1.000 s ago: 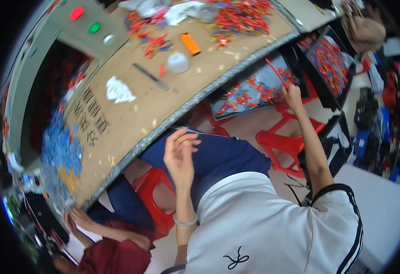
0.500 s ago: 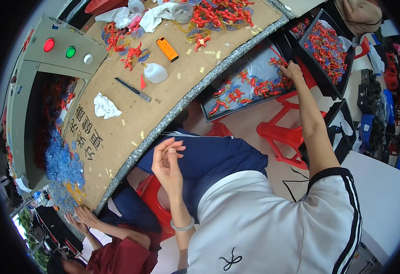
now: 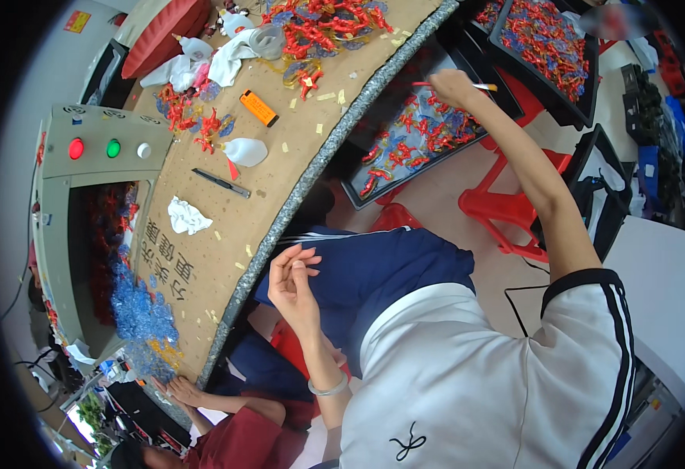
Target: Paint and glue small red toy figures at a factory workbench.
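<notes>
My right hand (image 3: 453,87) is closed around a slim stick (image 3: 485,87). A red end pokes out on one side of the fist and a pale and orange end on the other; its exact kind is unclear. The fist is over the far edge of a black tray (image 3: 356,202), where red figures with blue and yellow clear parts (image 3: 417,141) lie on a clear sheet. Over my lap, my left hand (image 3: 292,289) hangs beside the table edge, palm up, fingers loosely bent and apart, with nothing visible in it.
On the curved table (image 3: 280,184) lie a craft knife (image 3: 221,183), white bottle (image 3: 245,152), orange box (image 3: 259,109) and crumpled tissue (image 3: 188,216). A machine (image 3: 96,168) holds blue pieces (image 3: 141,309) at its opening. A co-worker's hands (image 3: 182,389) work nearby. Red stools (image 3: 499,205) stand right.
My right hand has shifted up and left from the tray's right side, the stick turning level in a closed fist. My left hand keeps its pose. The view has swung slightly.
</notes>
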{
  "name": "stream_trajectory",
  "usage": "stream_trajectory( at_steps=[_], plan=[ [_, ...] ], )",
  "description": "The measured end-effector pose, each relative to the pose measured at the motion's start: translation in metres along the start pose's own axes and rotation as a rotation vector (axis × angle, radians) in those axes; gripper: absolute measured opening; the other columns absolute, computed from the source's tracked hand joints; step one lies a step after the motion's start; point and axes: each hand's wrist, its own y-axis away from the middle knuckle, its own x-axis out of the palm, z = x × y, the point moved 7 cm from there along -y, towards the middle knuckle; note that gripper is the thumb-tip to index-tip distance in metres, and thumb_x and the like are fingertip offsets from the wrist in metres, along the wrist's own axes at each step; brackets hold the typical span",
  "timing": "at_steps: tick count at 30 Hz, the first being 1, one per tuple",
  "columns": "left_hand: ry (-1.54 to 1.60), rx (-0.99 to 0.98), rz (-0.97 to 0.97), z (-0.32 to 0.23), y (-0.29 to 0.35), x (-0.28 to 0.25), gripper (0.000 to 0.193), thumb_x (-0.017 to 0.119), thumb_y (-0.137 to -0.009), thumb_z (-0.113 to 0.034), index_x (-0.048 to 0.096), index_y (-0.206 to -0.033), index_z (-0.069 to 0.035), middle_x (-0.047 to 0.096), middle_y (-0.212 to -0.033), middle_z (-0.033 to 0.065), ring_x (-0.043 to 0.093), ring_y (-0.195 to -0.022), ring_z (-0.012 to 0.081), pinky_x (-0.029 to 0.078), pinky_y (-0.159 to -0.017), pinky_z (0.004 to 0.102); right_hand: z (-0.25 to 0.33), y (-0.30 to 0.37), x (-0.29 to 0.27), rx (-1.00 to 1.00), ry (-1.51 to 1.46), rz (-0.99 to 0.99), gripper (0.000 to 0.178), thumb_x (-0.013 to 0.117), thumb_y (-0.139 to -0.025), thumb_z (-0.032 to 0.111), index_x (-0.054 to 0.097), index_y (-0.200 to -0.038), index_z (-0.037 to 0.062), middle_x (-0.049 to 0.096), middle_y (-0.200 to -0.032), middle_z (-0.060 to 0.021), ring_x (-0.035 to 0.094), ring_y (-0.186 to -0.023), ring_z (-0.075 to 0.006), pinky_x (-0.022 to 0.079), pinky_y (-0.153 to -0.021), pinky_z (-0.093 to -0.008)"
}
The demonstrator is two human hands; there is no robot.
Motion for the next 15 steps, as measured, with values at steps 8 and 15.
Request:
stream_trajectory(
  at_steps=[8, 15],
  plan=[
    [0.048, 0.127, 0.012, -0.020, -0.011, -0.004, 0.014, 0.048, -0.093, -0.009, 0.058, -0.092, 0.002, 0.061, -0.087, 0.0096, 0.061, -0.073, 0.0140, 0.049, -0.060, 0.0243, 0.075, -0.082, 0.030, -0.475, -0.078, -0.144, 0.017, 0.063, -0.075, 0.021, 0.065, -0.082, 0.0049, 0.065, -0.080, -0.0176, 0.064, -0.077, -0.0360, 0.052, -0.066, -0.0460],
    [0.123, 0.026, 0.051, -0.002, 0.003, 0.002, 0.022, 0.042, -0.090, 0.000, 0.056, -0.105, 0.000, 0.065, -0.086, 0.0088, 0.063, -0.076, 0.0134, 0.051, -0.069, 0.0264, 0.072, -0.039, 0.007, -0.304, -0.227, -0.021, 0.023, 0.067, -0.074, 0.026, 0.066, -0.084, 0.0050, 0.066, -0.081, -0.0172, 0.064, -0.077, -0.0360, 0.051, -0.066, -0.0469]
  ],
)
